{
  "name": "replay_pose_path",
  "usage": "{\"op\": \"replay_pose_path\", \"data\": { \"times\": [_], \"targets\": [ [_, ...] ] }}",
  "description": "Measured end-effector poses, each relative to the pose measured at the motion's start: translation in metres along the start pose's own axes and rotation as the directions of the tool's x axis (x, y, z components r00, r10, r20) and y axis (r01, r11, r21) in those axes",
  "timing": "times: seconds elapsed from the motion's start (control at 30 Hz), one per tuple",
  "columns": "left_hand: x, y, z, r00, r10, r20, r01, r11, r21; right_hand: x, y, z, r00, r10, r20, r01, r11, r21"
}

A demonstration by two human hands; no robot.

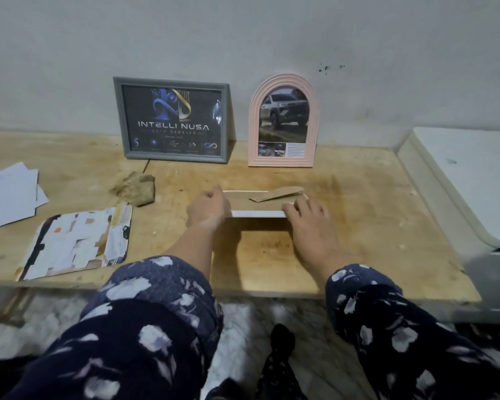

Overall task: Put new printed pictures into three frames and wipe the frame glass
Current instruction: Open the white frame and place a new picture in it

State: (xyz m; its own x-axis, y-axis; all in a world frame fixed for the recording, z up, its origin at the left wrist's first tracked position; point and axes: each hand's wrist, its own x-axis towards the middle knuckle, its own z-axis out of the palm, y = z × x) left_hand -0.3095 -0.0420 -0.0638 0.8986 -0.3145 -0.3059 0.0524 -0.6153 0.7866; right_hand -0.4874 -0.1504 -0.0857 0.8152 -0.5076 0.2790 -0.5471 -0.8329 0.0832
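While two frames already stand filled at worktop's (358, 215) back edge, grey frame (172, 120) and pink arched frame (283, 121), third is in hand. White frame (257, 207) lies face down mid-worktop, cardboard back with easel stand up. Left hand (208, 209) curled on its left end; right hand (306, 212) fingers hooked over right end. Judged step: closing or lifting third frame (glass side hidden). Next: turn over, wipe with tan cloth (134, 188) near left; printed sheets (75, 241) at front-left edge.
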Motion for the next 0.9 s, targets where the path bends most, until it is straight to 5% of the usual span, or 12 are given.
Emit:
{"op": "replay_pose_path", "data": {
  "times": [0.23, 0.37, 0.57, 0.73, 0.9],
  "targets": [
    [0.003, -0.041, 0.012, 0.993, -0.04, 0.111, 0.036, 0.999, 0.04, -0.024, -0.011, 0.026, 0.972, -0.091, 0.218, 0.089, 0.996, 0.017],
    [0.0, -0.056, 0.018, 0.981, 0.119, 0.152, -0.153, 0.96, 0.233, -0.018, -0.012, 0.03, 0.951, -0.139, 0.275, 0.117, 0.988, 0.097],
    [-0.008, -0.076, 0.024, 0.916, 0.371, 0.151, -0.398, 0.8, 0.449, 0.034, -0.015, 0.024, 0.98, -0.013, 0.199, -0.026, 0.982, 0.189],
    [-0.006, -0.094, 0.03, 0.878, 0.449, 0.167, -0.468, 0.73, 0.498, 0.087, -0.035, 0.036, 0.894, -0.061, 0.443, -0.023, 0.983, 0.183],
    [0.0, -0.099, 0.029, 0.838, 0.525, 0.15, -0.515, 0.668, 0.538, 0.121, -0.056, 0.051, 0.849, -0.14, 0.51, 0.051, 0.982, 0.184]
  ]
}}
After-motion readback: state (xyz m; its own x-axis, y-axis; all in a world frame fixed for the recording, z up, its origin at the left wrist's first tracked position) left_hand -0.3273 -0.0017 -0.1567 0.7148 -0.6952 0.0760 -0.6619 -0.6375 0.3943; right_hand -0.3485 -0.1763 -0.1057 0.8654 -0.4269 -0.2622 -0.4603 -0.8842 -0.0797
